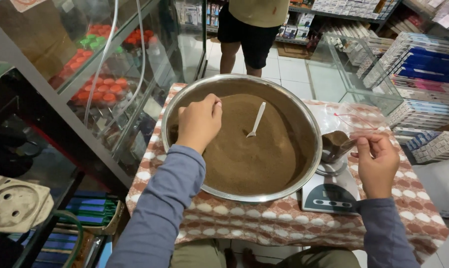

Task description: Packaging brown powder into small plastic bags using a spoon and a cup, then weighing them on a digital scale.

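A wide metal bowl (171, 106) holds a mound of fine brown powder (249, 154). A white plastic spoon (257, 119) stands stuck in the powder. My left hand (198, 121) hovers over the bowl's left side as a closed fist, and a small white tip pokes out by the thumb. My right hand (376, 164) pinches the top edge of a clear plastic bag (334, 144) partly filled with brown powder. The bag rests on a small digital scale (331, 193) just right of the bowl.
Bowl and scale sit on a small table with a red-and-white patterned cloth (264, 221). A glass cabinet (110, 74) with red-capped bottles and hanging tubes stands left. A person in dark shorts (249, 34) stands behind. A glass tank (356, 74) and shelves of boxes (423, 74) are right.
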